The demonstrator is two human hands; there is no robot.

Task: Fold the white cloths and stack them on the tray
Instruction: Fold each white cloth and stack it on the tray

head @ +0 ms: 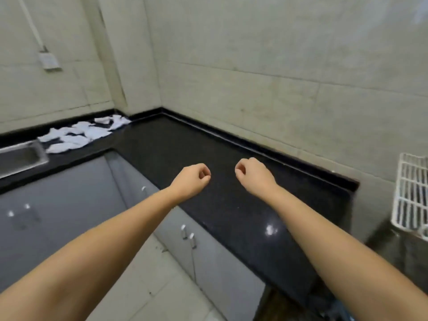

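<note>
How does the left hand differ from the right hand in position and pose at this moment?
The left hand hangs over the front edge of the black counter, while the right hand is fully above the counter surface. The left hand is nearer the white cloths; the right hand is nearer the white wire rack. Both are loosely curled and hold nothing.

hands [217,176] fisted (empty), cloths [78,134] far-left
</note>
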